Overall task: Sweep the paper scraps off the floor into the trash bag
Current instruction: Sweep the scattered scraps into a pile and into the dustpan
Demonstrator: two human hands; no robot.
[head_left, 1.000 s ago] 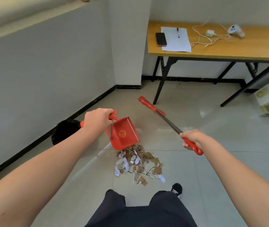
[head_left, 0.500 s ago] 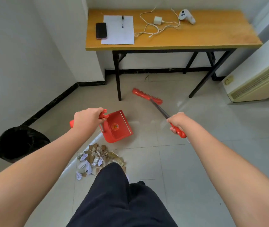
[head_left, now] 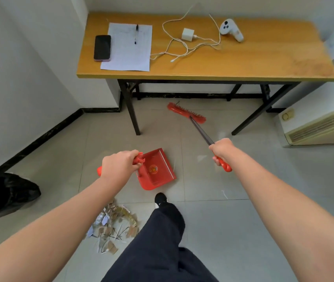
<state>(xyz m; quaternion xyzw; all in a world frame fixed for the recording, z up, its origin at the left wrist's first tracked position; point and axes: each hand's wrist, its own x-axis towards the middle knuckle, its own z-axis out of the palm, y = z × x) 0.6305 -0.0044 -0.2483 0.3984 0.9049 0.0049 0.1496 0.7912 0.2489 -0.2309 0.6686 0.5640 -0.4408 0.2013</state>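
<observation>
A heap of brown and white paper scraps [head_left: 114, 223] lies on the tiled floor beside my dark trouser leg, partly hidden by it. My left hand [head_left: 119, 166] grips the handle of a red dustpan [head_left: 156, 169], which hangs just beyond the heap. My right hand [head_left: 221, 150] holds the red grip of a broom [head_left: 194, 119]; its red bristle head sits far ahead under the table. A black trash bag [head_left: 3, 193] stands open at the far left by the wall.
A wooden table [head_left: 264, 58] on black legs stands ahead, carrying a phone, a paper sheet, a charger cable and a white controller. A cream air unit [head_left: 316, 127] is at the right. A white wall with black skirting runs along the left. My shoe [head_left: 161, 198] is forward.
The view has swung right and forward. The scrap heap now lies nearer my feet, the trash bag has slid to the far left, and my leg has stepped forward.
</observation>
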